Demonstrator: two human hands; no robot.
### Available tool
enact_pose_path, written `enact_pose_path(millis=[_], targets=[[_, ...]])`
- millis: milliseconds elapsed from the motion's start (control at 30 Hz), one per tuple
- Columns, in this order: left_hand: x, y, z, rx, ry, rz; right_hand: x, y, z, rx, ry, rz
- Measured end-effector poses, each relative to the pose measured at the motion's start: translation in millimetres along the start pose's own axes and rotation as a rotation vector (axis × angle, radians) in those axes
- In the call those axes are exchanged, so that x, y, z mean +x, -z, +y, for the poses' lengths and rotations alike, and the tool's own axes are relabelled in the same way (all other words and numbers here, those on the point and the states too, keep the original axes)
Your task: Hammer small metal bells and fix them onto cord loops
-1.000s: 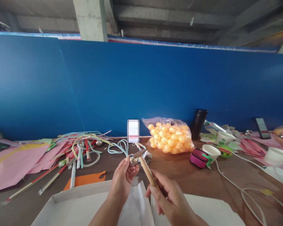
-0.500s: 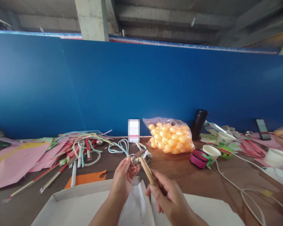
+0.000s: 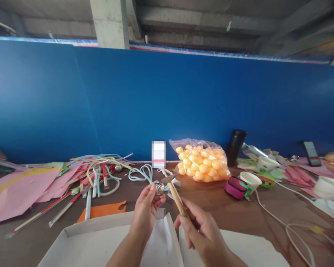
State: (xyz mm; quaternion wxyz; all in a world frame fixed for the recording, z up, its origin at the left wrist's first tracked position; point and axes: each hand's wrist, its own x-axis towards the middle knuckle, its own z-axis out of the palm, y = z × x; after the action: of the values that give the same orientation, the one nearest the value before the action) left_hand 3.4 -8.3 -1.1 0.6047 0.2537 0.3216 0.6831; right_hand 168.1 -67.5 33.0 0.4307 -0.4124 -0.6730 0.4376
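Between the thumb and fingers of my left hand is a small shiny silver ball, bell-like, with dark openings. My right hand is wrapped round the wooden handle of a hammer. The hammer's dark metal head lies just above and right of the silver ball, with a narrow gap between them. Behind the hammer stands a small box, partly hidden, its contents too small to make out. Both hands are above an open white cardboard box.
A clear bag of orange balls sits behind my right hand. Further right are a pink pouch, paper cups, a black bottle and a white cable. Leftward lie coloured tubes, pink paper and orange card.
The hammer head has lifted off the front of the silver ball and shifted slightly up and right, so more of the ball shows. My left hand has stayed nearly in place.
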Motion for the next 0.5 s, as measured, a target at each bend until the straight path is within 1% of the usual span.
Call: enact_pose_path(millis=[233,400,500], targets=[[-3.5,-4.5,4.2,0.014,0.0,0.011,-1.6,-2.0,-3.2,-0.026,0.0,-0.012],[-5.1,-5.9,5.5,-0.001,-0.008,0.019,-0.3,-1.4,-1.6,-0.036,-0.004,-0.078],[-4.7,-5.4,4.7,0.001,-0.006,0.021,-0.8,-1.6,-0.9,-0.024,0.005,-0.047]])
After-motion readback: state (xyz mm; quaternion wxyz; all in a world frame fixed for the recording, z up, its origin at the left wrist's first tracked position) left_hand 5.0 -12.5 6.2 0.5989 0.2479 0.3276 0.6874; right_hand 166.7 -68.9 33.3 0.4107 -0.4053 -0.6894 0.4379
